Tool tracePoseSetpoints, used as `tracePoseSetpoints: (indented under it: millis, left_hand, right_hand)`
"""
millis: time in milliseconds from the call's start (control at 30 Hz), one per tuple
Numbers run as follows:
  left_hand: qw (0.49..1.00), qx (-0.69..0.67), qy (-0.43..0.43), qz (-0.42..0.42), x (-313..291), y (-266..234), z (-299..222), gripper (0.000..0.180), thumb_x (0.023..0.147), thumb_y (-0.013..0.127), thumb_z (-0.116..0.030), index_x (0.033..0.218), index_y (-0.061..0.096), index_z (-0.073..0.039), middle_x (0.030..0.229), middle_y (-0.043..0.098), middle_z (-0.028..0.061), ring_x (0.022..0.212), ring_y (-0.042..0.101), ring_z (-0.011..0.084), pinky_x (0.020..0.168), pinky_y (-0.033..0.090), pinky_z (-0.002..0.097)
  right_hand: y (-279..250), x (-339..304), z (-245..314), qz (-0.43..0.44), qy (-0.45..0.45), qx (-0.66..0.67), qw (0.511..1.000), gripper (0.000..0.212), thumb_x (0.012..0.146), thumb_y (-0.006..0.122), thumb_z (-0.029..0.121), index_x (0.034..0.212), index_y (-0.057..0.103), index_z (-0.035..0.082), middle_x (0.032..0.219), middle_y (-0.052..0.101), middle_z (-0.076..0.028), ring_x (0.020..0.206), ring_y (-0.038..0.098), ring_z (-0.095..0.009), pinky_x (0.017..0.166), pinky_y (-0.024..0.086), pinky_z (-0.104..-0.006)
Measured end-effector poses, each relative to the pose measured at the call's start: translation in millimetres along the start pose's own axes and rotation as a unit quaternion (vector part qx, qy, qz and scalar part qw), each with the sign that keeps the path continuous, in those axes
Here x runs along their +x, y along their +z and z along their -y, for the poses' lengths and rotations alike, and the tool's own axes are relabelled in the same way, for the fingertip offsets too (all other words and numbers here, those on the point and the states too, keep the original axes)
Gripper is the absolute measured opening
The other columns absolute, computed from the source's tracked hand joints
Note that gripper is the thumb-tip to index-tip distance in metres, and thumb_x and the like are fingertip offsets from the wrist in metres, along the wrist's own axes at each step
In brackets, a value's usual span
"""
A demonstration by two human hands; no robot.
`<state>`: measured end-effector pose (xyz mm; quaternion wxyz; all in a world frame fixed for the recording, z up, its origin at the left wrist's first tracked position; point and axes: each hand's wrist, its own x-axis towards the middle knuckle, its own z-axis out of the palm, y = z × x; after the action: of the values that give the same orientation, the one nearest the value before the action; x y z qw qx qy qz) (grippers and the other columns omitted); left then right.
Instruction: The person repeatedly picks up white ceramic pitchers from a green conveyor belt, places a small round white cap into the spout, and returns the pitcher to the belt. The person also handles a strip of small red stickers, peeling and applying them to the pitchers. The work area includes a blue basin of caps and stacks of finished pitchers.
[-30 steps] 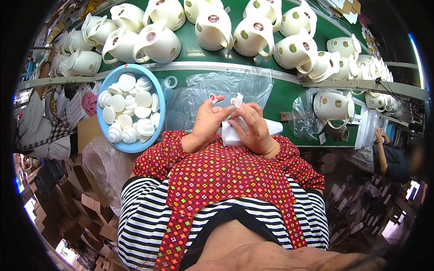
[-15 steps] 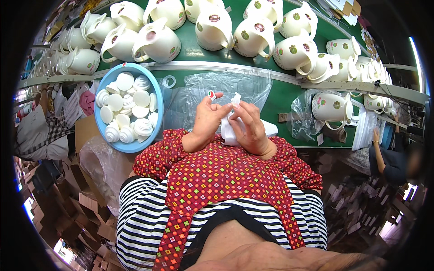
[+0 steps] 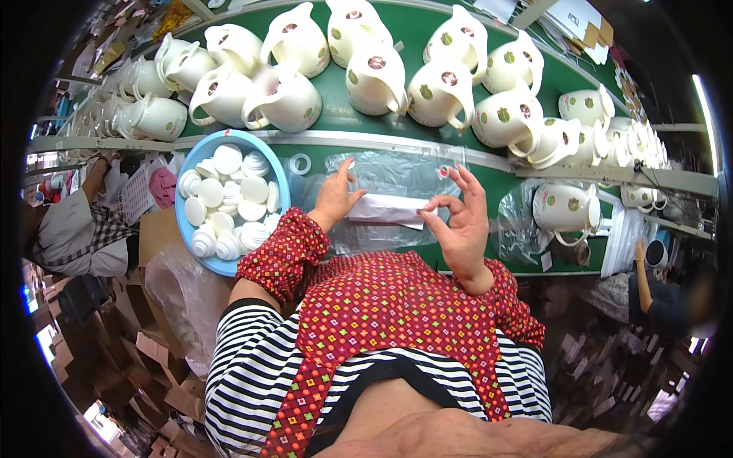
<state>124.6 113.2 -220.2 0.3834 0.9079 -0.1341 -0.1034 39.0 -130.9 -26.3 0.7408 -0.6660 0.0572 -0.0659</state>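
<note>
A folded white paper strip (image 3: 385,210) lies over a clear plastic sheet (image 3: 389,164) in front of me. My left hand (image 3: 334,200) is at the strip's left end, thumb and forefinger apart, seemingly holding nothing. At the right end, thumb and forefinger of my right hand (image 3: 467,229) pinch the edge, while its other fingers are spread upward. A small red-and-white sticker (image 3: 444,172) shows by those raised fingertips; I cannot tell whether it clings to a finger. Left of my hands stands a blue basin (image 3: 284,179) with many white lids (image 3: 253,188).
Rows of cream pitchers (image 3: 374,76) with printed decoration stand across the green table (image 3: 351,118) beyond a metal rail. One pitcher (image 3: 565,206) lies at right beside crumpled plastic. A translucent ring (image 3: 300,163) sits by the basin. Another person (image 3: 660,282) is at far right.
My hands have moved apart, the right one outward. The white paper, earlier beneath my right hand, now stretches between them. The sticker at my left thumb has gone from there; one shows by my right hand.
</note>
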Motion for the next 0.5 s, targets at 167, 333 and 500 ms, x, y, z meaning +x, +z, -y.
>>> tracePoseSetpoints:
  millis: [167,333,500]
  left_hand:
    - [0.941,0.032,0.223,-0.253,101,-93,-51,0.078,0.085,0.078,-0.008,0.152,0.040,0.000,0.126,0.064,0.0209,0.117,0.058,0.0410,0.104,0.046,0.0480]
    - [0.920,0.110,0.252,-0.278,267,-156,-49,0.086,0.080,0.078,-0.001,0.155,0.037,-0.003,0.131,0.064,0.0181,0.122,0.059,0.0384,0.108,0.045,0.0454]
    - [0.933,0.300,0.193,-0.054,358,-154,-26,0.100,0.082,0.074,-0.009,0.166,0.019,-0.010,0.127,0.070,0.0134,0.122,0.063,0.0359,0.113,0.038,0.0501]
  right_hand:
    - [-9,8,8,-0.018,0.000,0.000,1.000,0.085,0.084,0.071,-0.019,0.156,0.030,-0.003,0.155,0.041,-0.020,0.101,0.067,-0.015,0.096,0.056,-0.0314]
    - [-5,14,18,-0.005,-0.011,-0.035,0.999,0.082,0.083,0.071,-0.020,0.154,0.032,-0.004,0.157,0.041,-0.017,0.101,0.066,-0.016,0.094,0.057,-0.0311]
    - [-20,16,19,-0.050,0.005,-0.045,0.998,0.082,0.082,0.072,-0.020,0.153,0.033,-0.003,0.157,0.040,-0.017,0.101,0.067,-0.017,0.092,0.057,-0.0312]
